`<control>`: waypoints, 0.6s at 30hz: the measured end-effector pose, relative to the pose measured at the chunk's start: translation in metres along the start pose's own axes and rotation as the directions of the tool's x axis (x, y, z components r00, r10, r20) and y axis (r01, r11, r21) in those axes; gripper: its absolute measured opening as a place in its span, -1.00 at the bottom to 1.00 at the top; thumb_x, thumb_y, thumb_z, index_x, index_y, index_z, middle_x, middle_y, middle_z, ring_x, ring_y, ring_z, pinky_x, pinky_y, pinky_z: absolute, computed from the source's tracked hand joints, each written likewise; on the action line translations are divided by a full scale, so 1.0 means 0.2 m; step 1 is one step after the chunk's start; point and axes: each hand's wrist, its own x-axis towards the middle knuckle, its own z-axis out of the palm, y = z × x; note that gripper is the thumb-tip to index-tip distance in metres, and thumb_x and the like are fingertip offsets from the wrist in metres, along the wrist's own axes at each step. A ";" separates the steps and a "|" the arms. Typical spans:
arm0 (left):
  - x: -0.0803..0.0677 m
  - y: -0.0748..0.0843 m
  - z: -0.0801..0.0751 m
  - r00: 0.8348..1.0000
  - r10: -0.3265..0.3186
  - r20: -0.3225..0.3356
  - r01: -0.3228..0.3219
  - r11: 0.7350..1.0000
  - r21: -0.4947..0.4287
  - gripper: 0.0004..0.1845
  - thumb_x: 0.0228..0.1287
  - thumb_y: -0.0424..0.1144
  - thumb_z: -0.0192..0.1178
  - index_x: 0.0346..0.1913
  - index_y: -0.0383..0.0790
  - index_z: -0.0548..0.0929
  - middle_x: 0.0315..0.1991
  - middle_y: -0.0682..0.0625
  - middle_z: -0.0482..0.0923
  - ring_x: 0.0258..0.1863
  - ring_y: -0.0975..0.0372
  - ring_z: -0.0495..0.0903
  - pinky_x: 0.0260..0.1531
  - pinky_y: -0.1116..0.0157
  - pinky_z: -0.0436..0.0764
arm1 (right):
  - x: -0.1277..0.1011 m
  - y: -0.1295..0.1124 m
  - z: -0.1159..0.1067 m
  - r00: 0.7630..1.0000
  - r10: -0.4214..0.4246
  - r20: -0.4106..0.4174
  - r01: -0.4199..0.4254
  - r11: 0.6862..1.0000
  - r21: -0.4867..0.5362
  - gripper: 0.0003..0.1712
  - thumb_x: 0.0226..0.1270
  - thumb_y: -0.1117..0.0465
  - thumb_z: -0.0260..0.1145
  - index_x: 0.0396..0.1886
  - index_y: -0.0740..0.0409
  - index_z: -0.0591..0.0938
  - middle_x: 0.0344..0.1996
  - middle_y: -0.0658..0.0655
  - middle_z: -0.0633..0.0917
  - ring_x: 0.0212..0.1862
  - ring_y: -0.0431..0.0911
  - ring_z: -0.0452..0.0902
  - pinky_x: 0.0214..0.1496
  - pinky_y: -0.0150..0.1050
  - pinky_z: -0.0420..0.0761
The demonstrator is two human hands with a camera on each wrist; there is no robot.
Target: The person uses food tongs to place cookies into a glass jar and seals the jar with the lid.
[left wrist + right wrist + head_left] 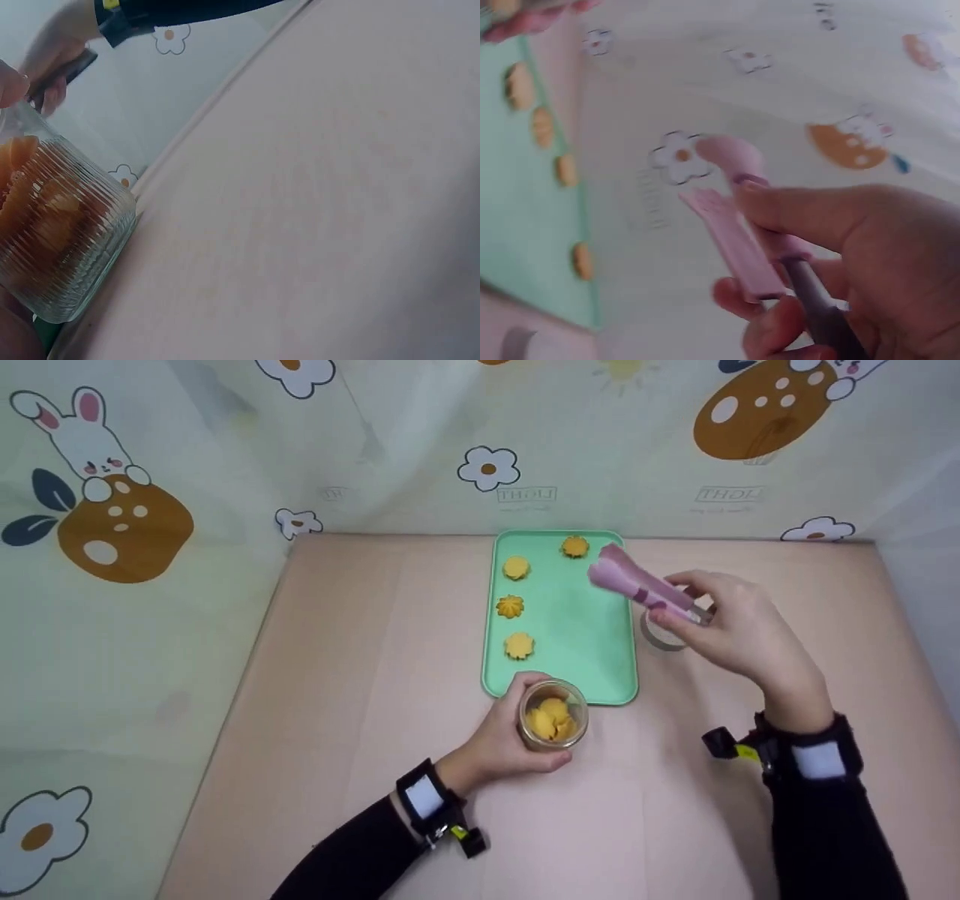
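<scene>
My left hand (504, 739) grips a ribbed glass jar (82, 232), its open mouth turned up toward the head view. Yellow flower-shaped cookies (552, 718) lie inside it. In my right hand (742, 626) are pink tongs (637, 585) with grey metal arms, held above the right edge of a green tray (577, 660). The right wrist view shows the thumb on one pink arm (739, 157) and the tong tips apart, with nothing between them. Several cookies (510, 606) rest on the tray, most along its left side. The jar overlaps the tray's near edge in the head view.
A round, pale lid-like disc (664, 631) lies right of the tray, partly hidden by the right hand. The tabletop (390, 622) is light pinkish-beige. A patterned curtain (390, 457) with flowers and rabbits stands behind the table and along its left side.
</scene>
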 end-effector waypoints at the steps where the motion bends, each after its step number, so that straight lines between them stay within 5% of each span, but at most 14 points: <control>1: 0.00 0.00 0.00 1.000 0.002 -0.001 -0.002 1.000 -0.003 -0.07 0.02 -0.21 0.70 0.41 -0.09 0.34 0.30 0.04 0.63 0.35 0.10 0.58 0.47 0.07 0.52 | 0.03 0.03 0.01 0.999 0.034 -0.011 -0.034 0.999 0.001 -0.42 0.51 -0.08 0.51 0.32 0.17 0.71 -0.03 0.28 0.80 -0.23 0.07 0.69 -0.38 -0.33 0.55; 9: 0.02 0.00 0.00 1.000 0.023 0.007 -0.023 1.000 -0.016 -0.07 0.01 -0.23 0.69 0.40 -0.11 0.34 0.29 0.06 0.63 0.35 0.08 0.59 0.49 0.06 0.51 | 0.29 0.19 0.11 0.975 0.219 0.036 -0.219 0.976 -0.014 -0.26 0.51 -0.21 0.44 0.41 0.21 0.63 0.11 0.41 0.72 0.03 0.25 0.62 -0.21 -0.03 0.60; 18: 0.01 -0.01 0.00 1.000 0.020 0.004 -0.020 0.999 -0.027 -0.07 0.01 -0.24 0.69 0.41 -0.11 0.34 0.30 0.06 0.63 0.36 0.07 0.58 0.49 0.05 0.51 | 0.49 0.23 0.23 0.935 0.312 0.169 -0.318 0.948 0.004 -0.15 0.55 -0.28 0.35 0.56 0.19 0.50 0.25 0.41 0.64 0.15 0.25 0.57 0.13 0.20 0.66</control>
